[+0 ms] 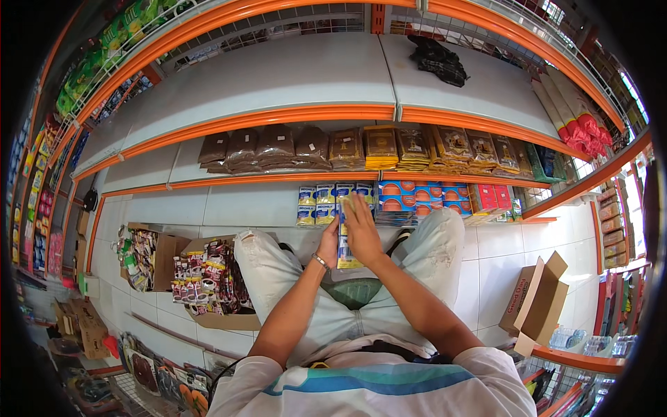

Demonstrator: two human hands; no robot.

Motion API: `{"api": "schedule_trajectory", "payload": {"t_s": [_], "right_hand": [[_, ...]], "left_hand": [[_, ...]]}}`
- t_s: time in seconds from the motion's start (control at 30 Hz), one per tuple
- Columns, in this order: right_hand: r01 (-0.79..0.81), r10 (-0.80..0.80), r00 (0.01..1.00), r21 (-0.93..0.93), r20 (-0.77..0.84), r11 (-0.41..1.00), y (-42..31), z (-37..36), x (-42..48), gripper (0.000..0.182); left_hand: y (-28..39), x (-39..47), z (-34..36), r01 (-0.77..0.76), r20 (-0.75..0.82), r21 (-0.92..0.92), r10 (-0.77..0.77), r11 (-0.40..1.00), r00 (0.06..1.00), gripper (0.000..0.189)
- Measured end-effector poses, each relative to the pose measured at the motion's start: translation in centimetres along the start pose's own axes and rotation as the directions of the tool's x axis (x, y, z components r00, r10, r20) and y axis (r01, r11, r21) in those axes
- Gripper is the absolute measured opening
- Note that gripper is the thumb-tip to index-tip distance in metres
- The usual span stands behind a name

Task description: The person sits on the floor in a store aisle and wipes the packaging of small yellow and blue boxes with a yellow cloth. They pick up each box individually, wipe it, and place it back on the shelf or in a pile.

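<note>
A strip of blue-and-yellow Indomilk sachets [343, 249] hangs between my hands, over the gap between my knees. My left hand [328, 244] grips its left edge. Laid over the strip's upper right part is my right hand [362, 232], fingers long and close together; whether it grips is hidden. A pale, blurred patch shows by its fingertips. Just beyond, more Indomilk sachets [307, 204] stand in rows on the bottom shelf. To their right are blue-and-orange packs [396, 195] and red boxes [487, 197].
Brown packets [276, 143] line the shelf above, and a dark cloth [440, 60] lies on the upper one. On the left are open cartons of ABC coffee sachets [211, 276] and other sachets [140, 255]. An open cardboard box [536, 299] stands right. A green seat [354, 293] shows beneath me.
</note>
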State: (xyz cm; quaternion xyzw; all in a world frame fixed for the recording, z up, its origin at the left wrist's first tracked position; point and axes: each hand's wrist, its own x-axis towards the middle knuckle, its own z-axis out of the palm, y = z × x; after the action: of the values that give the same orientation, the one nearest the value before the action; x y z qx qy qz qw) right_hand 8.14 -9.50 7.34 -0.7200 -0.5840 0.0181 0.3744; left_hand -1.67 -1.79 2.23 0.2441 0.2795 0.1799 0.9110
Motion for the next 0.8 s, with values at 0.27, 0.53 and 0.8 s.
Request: {"api": "schedule_trajectory", "payload": {"t_s": [0.27, 0.53, 0.8], "right_hand": [[0.111, -0.109, 0.992, -0.031, 0.062, 0.993, 0.1, 0.8, -0.9, 0.058], [-0.103, 0.139, 0.986, 0.31, -0.096, 0.945, -0.2, 0.2, -1.1, 0.069], [-0.338, 0.372, 0.922, 0.25, -0.103, 0.907, 5.8, 1.2, -1.1, 0.051]], "left_hand": [[-0.4, -0.8, 1.2, -0.122, -0.015, 0.127, 0.125, 0.984, 0.992, 0.053], [0.3, 0.0, -0.6, 0.02, 0.051, -0.094, -0.015, 0.995, 0.999, 0.049], [-0.4, 0.8, -1.3, 0.079, 0.029, -0.039, -0.078, 0.996, 0.997, 0.057]]}}
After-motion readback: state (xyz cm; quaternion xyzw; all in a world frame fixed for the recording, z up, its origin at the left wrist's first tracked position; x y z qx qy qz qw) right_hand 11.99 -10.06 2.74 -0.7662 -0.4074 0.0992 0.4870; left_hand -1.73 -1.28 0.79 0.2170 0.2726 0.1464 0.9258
